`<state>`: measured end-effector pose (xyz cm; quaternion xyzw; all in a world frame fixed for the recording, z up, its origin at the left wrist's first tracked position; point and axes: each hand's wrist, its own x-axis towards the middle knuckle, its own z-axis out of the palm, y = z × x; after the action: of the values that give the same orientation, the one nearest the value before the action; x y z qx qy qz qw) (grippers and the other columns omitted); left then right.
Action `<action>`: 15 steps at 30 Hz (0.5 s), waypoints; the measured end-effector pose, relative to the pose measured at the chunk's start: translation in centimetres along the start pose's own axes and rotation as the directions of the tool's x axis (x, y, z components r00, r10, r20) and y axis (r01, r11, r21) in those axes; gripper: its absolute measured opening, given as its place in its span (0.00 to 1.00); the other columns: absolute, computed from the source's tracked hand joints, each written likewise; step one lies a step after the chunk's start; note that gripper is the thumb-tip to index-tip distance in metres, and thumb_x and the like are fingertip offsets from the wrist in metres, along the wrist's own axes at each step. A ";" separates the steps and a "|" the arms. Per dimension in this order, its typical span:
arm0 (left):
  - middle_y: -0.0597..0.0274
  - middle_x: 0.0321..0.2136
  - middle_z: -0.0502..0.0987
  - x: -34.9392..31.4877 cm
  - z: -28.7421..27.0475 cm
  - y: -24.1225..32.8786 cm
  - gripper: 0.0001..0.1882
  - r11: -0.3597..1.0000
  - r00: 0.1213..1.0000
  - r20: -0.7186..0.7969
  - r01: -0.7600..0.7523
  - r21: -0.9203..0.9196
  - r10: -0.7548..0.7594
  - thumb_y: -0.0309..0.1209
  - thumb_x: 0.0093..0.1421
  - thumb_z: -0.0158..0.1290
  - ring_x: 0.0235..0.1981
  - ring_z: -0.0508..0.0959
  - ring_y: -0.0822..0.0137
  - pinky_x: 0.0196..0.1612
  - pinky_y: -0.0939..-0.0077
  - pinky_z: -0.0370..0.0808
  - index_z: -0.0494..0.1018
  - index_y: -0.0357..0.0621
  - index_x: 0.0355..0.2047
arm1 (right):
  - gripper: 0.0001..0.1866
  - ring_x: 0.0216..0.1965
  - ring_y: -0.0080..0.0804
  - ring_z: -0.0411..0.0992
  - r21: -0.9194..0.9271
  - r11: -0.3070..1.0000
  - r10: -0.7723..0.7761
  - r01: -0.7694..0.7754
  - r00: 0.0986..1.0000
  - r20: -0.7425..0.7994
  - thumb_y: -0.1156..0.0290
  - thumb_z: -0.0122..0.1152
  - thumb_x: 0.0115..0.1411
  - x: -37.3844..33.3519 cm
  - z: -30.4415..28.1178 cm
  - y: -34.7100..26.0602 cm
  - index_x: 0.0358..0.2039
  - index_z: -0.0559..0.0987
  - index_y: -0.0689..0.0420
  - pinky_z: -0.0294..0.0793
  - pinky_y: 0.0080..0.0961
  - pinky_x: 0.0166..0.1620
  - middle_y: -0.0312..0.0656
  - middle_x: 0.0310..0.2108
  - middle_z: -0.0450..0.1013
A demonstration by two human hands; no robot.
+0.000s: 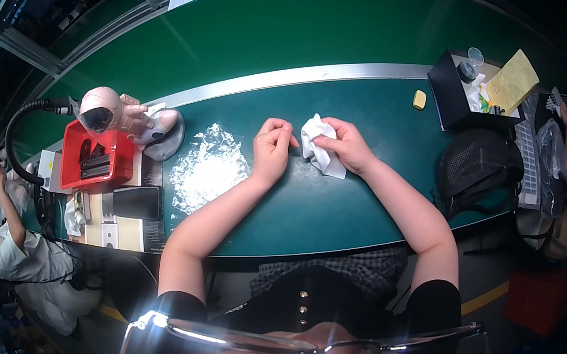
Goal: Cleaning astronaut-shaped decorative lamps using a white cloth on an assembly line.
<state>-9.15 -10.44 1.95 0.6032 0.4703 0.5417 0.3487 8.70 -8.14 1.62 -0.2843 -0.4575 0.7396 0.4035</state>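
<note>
My right hand is closed on a crumpled white cloth, whose loose corner hangs below the fingers. Just to its left, my left hand has its fingers curled in and pressed together. Whatever it may hold is too small or hidden to make out. Both hands are over the middle of the green table, a small gap between them. Left of my left hand, a bright, crinkled glare patch covers the tabletop; I cannot tell if it is clear film.
At left are a pinkish-white astronaut figure, a red bin of black parts and a black flexible hose. At right are a yellow block, a black box and a black backpack. People work on both sides.
</note>
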 end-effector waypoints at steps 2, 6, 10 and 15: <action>0.62 0.28 0.70 0.0 0.0 -0.1 0.19 1.000 1.000 -0.001 0.000 -0.003 0.000 0.28 0.61 0.43 0.30 0.69 0.73 0.33 0.82 0.64 0.71 0.33 0.14 | 0.12 0.35 0.19 0.70 -0.002 1.000 0.001 -0.001 1.000 0.002 0.76 0.58 0.53 0.0 0.0 0.0 0.40 0.73 0.60 0.69 0.18 0.39 0.35 0.34 0.73; 0.62 0.28 0.69 0.0 0.0 -0.2 0.19 1.000 1.000 0.000 0.002 -0.005 -0.002 0.28 0.61 0.43 0.30 0.68 0.73 0.32 0.82 0.64 0.71 0.33 0.14 | 0.13 0.35 0.19 0.71 0.000 1.000 0.001 -0.001 1.000 0.000 0.76 0.58 0.53 0.1 0.1 0.0 0.40 0.73 0.60 0.69 0.18 0.39 0.35 0.35 0.73; 0.59 0.27 0.70 0.1 0.1 -0.2 0.18 1.000 1.000 -0.010 0.005 -0.019 -0.005 0.29 0.60 0.45 0.29 0.70 0.69 0.32 0.79 0.65 0.72 0.34 0.14 | 0.13 0.35 0.19 0.71 0.006 1.000 -0.013 0.013 1.000 -0.002 0.76 0.58 0.53 0.0 -0.1 0.1 0.41 0.73 0.60 0.70 0.18 0.39 0.35 0.35 0.73; 0.58 0.27 0.70 0.0 -0.2 -0.5 0.18 0.999 0.999 -0.019 -0.034 -0.004 0.034 0.29 0.60 0.45 0.30 0.70 0.69 0.32 0.79 0.66 0.72 0.34 0.15 | 0.14 0.35 0.19 0.71 0.011 1.000 -0.016 0.016 1.000 0.005 0.75 0.58 0.53 0.1 0.2 0.2 0.41 0.73 0.61 0.69 0.18 0.39 0.35 0.35 0.73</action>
<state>-9.46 -10.34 1.49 0.6050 0.4621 0.5543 0.3364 8.39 -8.20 1.48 -0.2765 -0.4566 0.7398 0.4097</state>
